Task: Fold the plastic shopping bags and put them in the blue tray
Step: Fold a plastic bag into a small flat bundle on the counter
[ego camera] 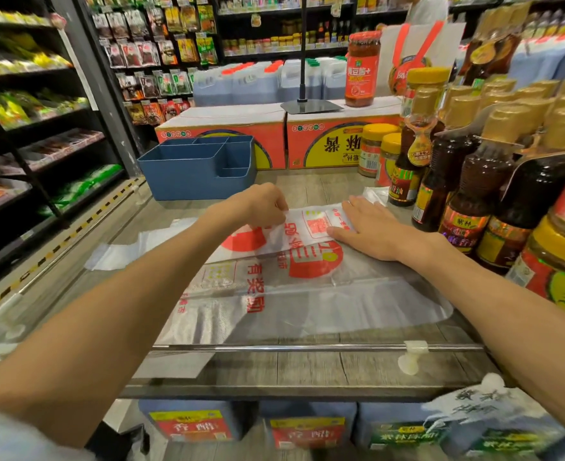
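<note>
Shop shelves stood all round me, and I worked at a grey wood-grain counter (307,364) with a metal rail along its near edge. On it lay a clear plastic shopping bag (274,294) printed in red, spread flat under and just nearer me than both my hands. Its far part was folded back over itself into a white band (311,227) that ran between my hands.

My left hand (258,204) was curled, fingers and thumb pinching the left end of that folded band. My right hand (371,227) lay flat with straight fingers, palm down, pressing the right end of the band against the counter. A second pale bag (135,247) stretched out to the left of my left hand, partly hidden by my forearm. A bit of crumpled clear plastic (374,194) showed just beyond my right fingertips.

Beyond my left hand, near but not touching it, stood the blue tray (194,181), divided into one large compartment and several small ones; what I could see of them held nothing. Behind it sat two red and yellow cartons (228,144). To the right of my right hand crowded dark sauce bottles (474,191) with gold caps and yellow-lidded jars (377,148). A tall red jar (362,68) stood on the right carton, beside a black stand base (311,104).
</note>
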